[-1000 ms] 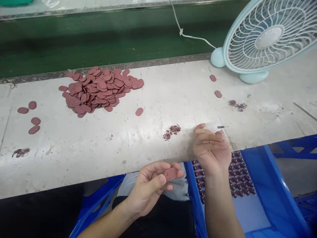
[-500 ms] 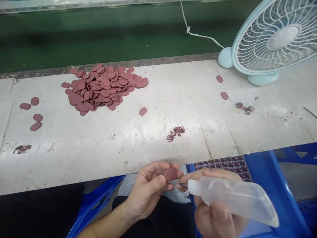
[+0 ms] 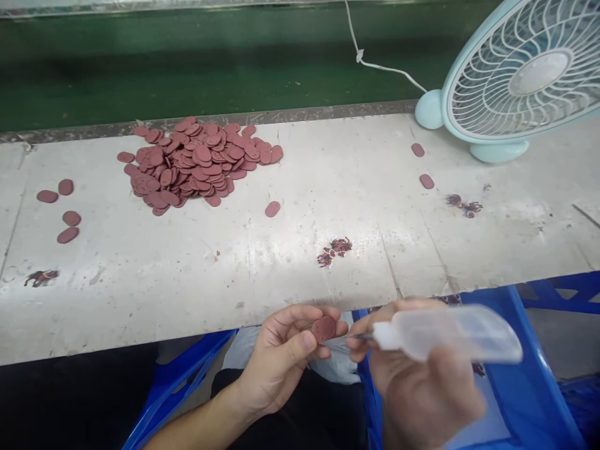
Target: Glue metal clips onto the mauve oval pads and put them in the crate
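Two hands low in the frame, at the near table edge. Left hand (image 3: 281, 359), lower centre: thumb and fingertips pinched on a reddish-brown oval piece (image 3: 324, 328), face up. Right hand (image 3: 417, 381), lower right: fingers wrapped round a clear squeeze bottle (image 3: 450, 334), lying almost level, its thin metal nozzle just beside the oval piece. Behind, blue crates (image 3: 525, 375). Farther out on the white table (image 3: 300, 262), upper left: heap of like ovals (image 3: 199, 164). Upper right: pale blue fan (image 3: 515, 75).
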`<act>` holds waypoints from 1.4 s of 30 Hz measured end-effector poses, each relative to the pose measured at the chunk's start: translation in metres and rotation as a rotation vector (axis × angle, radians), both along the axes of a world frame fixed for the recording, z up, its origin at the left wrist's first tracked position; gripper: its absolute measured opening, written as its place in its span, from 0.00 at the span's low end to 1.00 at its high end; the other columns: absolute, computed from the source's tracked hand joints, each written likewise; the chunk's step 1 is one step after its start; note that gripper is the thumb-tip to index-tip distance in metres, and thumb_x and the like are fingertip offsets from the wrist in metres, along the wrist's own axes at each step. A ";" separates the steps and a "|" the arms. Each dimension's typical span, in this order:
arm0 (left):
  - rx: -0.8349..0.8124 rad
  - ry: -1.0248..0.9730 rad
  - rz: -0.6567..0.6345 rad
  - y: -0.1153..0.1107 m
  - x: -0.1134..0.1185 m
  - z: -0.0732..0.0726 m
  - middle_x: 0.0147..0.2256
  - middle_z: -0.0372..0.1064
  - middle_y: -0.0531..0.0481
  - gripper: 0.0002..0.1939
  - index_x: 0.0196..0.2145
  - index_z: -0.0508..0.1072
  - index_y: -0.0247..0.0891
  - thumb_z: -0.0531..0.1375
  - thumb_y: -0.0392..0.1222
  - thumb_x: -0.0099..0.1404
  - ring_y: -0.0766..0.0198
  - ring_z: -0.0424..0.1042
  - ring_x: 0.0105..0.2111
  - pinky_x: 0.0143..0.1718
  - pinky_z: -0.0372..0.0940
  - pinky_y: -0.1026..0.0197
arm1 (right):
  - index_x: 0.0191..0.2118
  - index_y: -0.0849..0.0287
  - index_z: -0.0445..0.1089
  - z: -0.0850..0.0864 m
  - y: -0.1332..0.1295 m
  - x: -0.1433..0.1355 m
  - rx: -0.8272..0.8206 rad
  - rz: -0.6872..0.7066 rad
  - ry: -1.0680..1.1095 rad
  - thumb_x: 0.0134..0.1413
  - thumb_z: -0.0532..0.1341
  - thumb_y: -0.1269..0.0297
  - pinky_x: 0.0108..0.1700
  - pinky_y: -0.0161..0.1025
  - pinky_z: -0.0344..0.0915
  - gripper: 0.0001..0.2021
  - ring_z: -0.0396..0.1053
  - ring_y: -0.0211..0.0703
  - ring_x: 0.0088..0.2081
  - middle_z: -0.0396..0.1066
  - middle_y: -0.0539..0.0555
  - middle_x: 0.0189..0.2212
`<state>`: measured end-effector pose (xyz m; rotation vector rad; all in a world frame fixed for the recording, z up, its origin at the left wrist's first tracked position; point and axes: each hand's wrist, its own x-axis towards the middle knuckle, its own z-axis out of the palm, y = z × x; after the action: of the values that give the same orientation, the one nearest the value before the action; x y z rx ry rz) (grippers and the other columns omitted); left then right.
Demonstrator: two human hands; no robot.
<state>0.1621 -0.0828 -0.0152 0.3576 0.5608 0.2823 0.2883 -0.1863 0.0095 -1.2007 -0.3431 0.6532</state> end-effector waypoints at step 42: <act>0.181 0.015 0.070 0.014 -0.008 -0.002 0.48 0.80 0.47 0.09 0.41 0.82 0.42 0.69 0.34 0.62 0.60 0.80 0.44 0.41 0.75 0.66 | 0.41 0.51 0.78 0.017 0.009 0.000 -0.303 0.311 -0.206 0.57 0.67 0.69 0.33 0.35 0.78 0.07 0.78 0.41 0.31 0.79 0.52 0.33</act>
<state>0.1544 -0.0689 -0.0176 0.5163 0.5645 0.3997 0.2879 -0.1777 0.0266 -1.5258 -0.6295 0.8738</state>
